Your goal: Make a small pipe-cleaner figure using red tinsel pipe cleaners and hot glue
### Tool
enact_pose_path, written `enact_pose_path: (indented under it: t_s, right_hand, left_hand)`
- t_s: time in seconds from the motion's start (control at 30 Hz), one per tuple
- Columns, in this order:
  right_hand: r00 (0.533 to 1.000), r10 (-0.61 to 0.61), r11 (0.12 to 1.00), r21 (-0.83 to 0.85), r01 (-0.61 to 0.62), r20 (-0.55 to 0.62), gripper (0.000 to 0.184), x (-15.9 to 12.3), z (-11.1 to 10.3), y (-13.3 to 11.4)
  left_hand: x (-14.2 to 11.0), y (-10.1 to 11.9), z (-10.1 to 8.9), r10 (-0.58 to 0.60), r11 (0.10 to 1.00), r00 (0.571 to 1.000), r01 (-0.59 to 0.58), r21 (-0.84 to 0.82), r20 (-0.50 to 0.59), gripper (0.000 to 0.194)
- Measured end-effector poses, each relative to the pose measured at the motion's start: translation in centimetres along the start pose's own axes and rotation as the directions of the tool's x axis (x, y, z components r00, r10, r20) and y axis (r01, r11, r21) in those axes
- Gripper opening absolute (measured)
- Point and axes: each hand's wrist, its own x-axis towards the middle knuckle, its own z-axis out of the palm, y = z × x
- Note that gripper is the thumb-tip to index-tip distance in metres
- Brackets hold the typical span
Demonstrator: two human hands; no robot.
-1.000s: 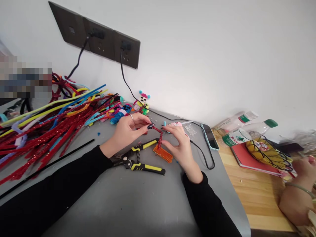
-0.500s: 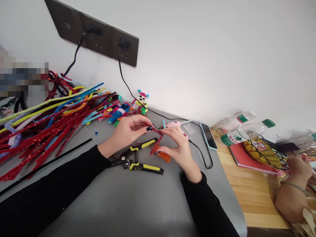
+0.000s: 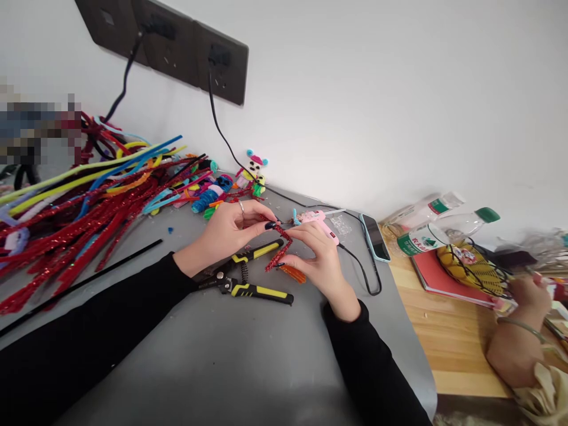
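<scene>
A sparkly red pipe cleaner, bent at a sharp angle, is held up between my two hands. My left hand pinches one end between thumb and fingers. My right hand grips it from the other side, thumb low near the free end and fingers by the bend. Beneath lie yellow-and-black wire cutters with handles sprung apart. An orange bundle shows partly behind my right thumb. Just beyond my right hand rests a pink glue gun, partly covered by the fingers.
At left lies a heap of colourful pipe cleaners. Small pipe-cleaner figures stand by the wall. A black cord runs along the back to a phone. To the right are bottles, a yellow basket and another person's hand.
The view has shifted slightly. Both hands keep hold of the red pipe cleaner, and its bend is a little more open to view. At right, the other person's hand has moved slightly.
</scene>
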Motion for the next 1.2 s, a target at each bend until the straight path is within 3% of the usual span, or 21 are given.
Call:
enact_pose_path:
  t_s: [0.17,0.53,0.73,1.2]
  right_hand:
    - [0.997,0.066,0.998,0.007,-0.066,0.050,0.044,-0.08,-0.10,0.02]
    - [0.995,0.054,0.995,0.075,-0.061,0.088,0.052,0.00,-0.51,0.03]
    - [0.993,0.077,0.994,0.068,-0.083,0.095,0.041,-0.01,-0.51,-0.09]
    - [0.985,0.123,0.992,0.022,-0.127,0.117,0.039,-0.11,-0.33,0.06]
  left_hand:
    - [-0.04,0.01,0.04,-0.005,0.999,1.000,0.006,0.033,-0.013,0.023]
    - [-0.09,0.00,0.11,0.002,0.999,1.000,-0.001,0.053,-0.020,0.022]
    - [-0.23,0.22,0.10,0.012,0.998,1.000,-0.013,0.057,0.011,0.023]
    - [-0.20,-0.18,0.00,0.021,0.999,0.997,-0.023,0.032,0.073,0.026]
